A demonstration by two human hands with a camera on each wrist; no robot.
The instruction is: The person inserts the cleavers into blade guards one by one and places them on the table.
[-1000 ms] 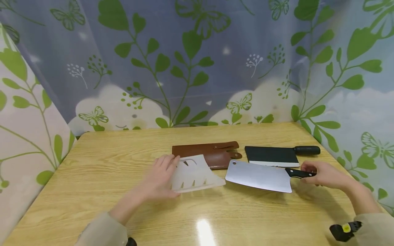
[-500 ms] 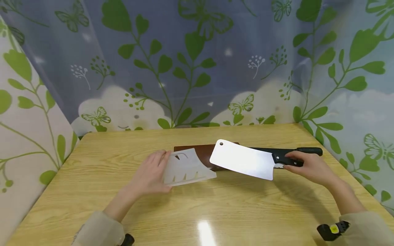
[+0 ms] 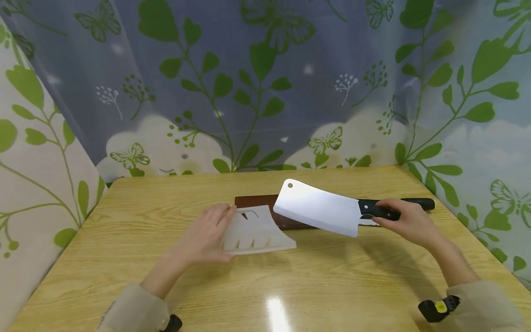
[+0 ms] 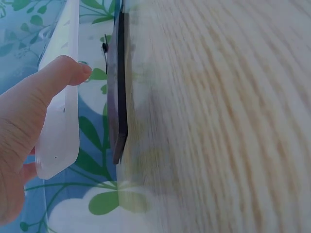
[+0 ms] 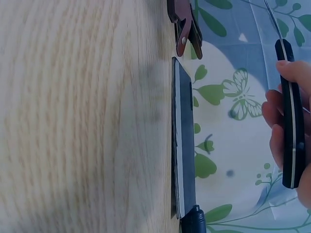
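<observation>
A: You'd do well to match the tilt of the plastic cover (image 3: 259,234) to the cleaver (image 3: 321,207), moving slowly, and keep your left hand (image 3: 207,233) well back from the cutting edge.

B: And how are your hands set?

A: Your left thumb and fingers grip the cover's left end, lifted off the table (image 3: 124,221). Your right hand (image 3: 408,221) is curled round the cleaver's handle (image 3: 369,208), holding it raised, its free end near the cover.
</observation>
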